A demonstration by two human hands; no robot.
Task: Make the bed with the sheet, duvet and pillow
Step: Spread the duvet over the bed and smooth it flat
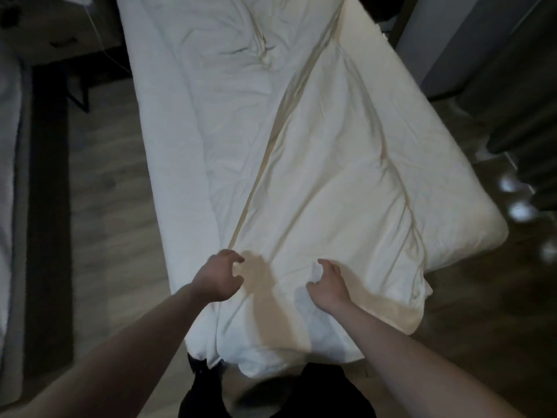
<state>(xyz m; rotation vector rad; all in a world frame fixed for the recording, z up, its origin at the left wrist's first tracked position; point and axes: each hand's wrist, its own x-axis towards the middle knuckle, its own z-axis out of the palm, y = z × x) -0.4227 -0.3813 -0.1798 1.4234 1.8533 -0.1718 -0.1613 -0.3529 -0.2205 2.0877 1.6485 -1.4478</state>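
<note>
A narrow bed stands lengthwise in front of me, its white sheet wrinkled and bare on the left half. A cream duvet lies along the right half, and its near end hangs over the foot of the bed. My left hand hovers over the duvet's left edge near the foot, fingers loosely curled, with nothing visibly held and its shadow falling on the cloth. My right hand rests on the duvet's near end, thumb and fingers pinching a small bunch of the fabric. No pillow is in view.
Wooden floor runs along both sides of the bed. Another white bed lines the far left edge beside a dark strip. A dark table with a cable stands at the upper left. Curtains and blurred white objects are on the right.
</note>
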